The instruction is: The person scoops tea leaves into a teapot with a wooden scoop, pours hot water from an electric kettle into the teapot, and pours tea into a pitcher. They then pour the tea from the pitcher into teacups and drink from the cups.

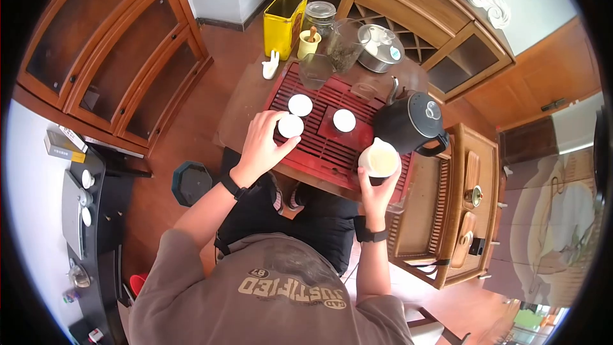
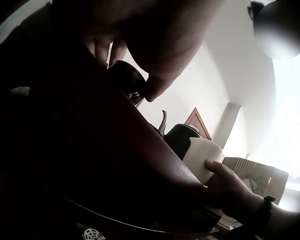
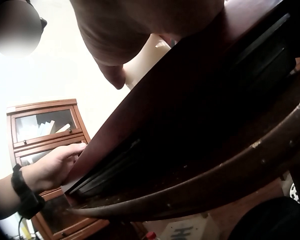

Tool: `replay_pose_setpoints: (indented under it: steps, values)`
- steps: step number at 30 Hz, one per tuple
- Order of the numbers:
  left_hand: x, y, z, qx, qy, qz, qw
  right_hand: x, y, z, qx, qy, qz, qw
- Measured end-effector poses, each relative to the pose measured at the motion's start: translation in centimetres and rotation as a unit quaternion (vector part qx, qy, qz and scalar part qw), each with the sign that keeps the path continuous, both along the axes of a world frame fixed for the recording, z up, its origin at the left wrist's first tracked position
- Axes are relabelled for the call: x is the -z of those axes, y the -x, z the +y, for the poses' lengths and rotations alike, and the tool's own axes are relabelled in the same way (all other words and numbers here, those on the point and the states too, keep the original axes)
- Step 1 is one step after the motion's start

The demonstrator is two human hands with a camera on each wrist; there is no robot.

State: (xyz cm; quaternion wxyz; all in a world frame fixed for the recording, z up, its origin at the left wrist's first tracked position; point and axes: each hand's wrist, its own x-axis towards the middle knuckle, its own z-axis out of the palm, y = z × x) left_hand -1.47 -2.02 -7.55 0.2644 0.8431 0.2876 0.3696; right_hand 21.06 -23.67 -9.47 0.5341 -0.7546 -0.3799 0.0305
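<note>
On the left part of the red slatted tea tray (image 1: 306, 147), my left hand (image 1: 260, 144) grips a small dark cup with a white inside (image 1: 291, 126) between thumb and fingers. The left wrist view shows that dark cup (image 2: 127, 77) between the fingertips and thumb of the left hand (image 2: 155, 35). Two similar cups stand by it, one behind (image 1: 300, 105) and one to the right (image 1: 344, 120). My right hand (image 1: 378, 197) holds a white spouted pitcher (image 1: 381, 158) containing pale liquid, over the tray's front right. The pitcher (image 2: 200, 157) looks upright in the left wrist view.
A black kettle (image 1: 408, 121) stands right behind the pitcher. Along the back are a yellow tin (image 1: 283, 25), a glass jar (image 1: 319, 16), a small tool pot (image 1: 308, 45), a round metal pot (image 1: 381, 48) and a white figurine (image 1: 271, 66). A wicker shelf (image 1: 440, 204) is at the right.
</note>
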Motion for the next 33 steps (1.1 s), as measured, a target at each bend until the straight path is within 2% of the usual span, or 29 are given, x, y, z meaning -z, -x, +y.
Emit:
replay_pose_setpoints:
  steps: [10,19,22,24,26,28,33]
  values:
    - [0.2,-0.3,0.4,-0.012,0.030,-0.017,0.999,0.0,0.2,0.1,0.017,0.004,0.009,1.000]
    - [-1.6,-1.5,0.9,-0.032,-0.043,-0.026,0.998,0.3,0.0,0.0,0.012,-0.001,0.010,1.000]
    - [-1.8,-2.6,2.3,-0.059,-0.057,0.011,0.997,-0.1,0.3,0.0,0.019,0.009,0.005,1.000]
    - [-2.4,-3.2,3.0,-0.054,-0.009,0.105,0.993,0.1,0.2,0.0,0.023,0.013,-0.001,1.000]
    - [-2.6,-3.7,3.5,-0.051,-0.024,0.129,0.990,0.3,0.1,0.0,0.019,-0.004,0.005,1.000]
    - [-3.0,-4.1,3.8,-0.035,0.027,0.176,0.983,0.1,0.2,0.0,0.017,-0.001,0.001,1.000]
    - [-2.2,-4.8,4.5,-0.020,0.016,0.131,0.991,0.4,0.1,-0.1,0.019,-0.004,0.000,1.000]
